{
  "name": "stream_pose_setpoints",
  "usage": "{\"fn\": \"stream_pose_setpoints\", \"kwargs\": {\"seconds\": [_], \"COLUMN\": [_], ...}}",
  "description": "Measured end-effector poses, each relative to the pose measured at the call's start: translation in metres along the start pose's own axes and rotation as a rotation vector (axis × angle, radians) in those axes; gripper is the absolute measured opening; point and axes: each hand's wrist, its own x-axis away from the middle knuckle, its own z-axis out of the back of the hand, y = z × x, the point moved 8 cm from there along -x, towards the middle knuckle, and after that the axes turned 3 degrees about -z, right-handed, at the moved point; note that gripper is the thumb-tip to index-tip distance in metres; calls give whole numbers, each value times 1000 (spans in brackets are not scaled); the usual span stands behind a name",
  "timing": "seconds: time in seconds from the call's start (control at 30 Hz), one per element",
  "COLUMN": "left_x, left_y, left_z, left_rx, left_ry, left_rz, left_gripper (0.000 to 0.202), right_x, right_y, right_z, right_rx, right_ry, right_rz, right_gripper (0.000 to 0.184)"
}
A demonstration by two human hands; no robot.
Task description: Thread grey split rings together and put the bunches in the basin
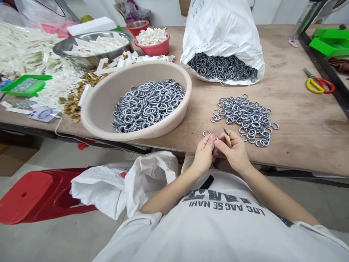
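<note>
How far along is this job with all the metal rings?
Hard to say exactly, but probably early. Perhaps done: the loose pile of rings on the wooden table beside the hands. In hand: the right hand grips a small blade, while the left hand pinches something too small to make out. Still left: a beige basin heaped with rings and a white sack packed with more.

The left hand and right hand conceal most of the small metal item held between them; its form cannot be determined. The right hand's fingers cover the lower part of the pointed tool, so its type is unconfirmed. The top edge cuts off the white woven sack; its blue print is illegible. The left edge cuts off the red plastic stool.
</note>
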Motion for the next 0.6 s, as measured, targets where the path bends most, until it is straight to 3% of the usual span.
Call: {"fn": "stream_pose_setpoints", "kwargs": {"seconds": [0.07,0.13,0.27,0.43,0.6], "left_x": [2,3,5,5,11], "left_y": [-1,1,6,8,6], "left_z": [-5,-7,-3,-3,-6], "left_rx": [53,89,134,152,159], "left_ry": [-45,-51,54,103,101], "left_rz": [53,84,125,129,177], "left_gripper": [47,47,46,49,51], "right_x": [-2,1,15,24,20], "right_y": [-15,-33,-50,-48,-42], "right_z": [8,12,3,-5,-1], "right_rx": [123,381,855,1071,1106], "right_ry": [-1,-17,-106,-64,-44], "right_rz": [83,208,389,470,467], "right_gripper": [30,31,30,34,37]}}
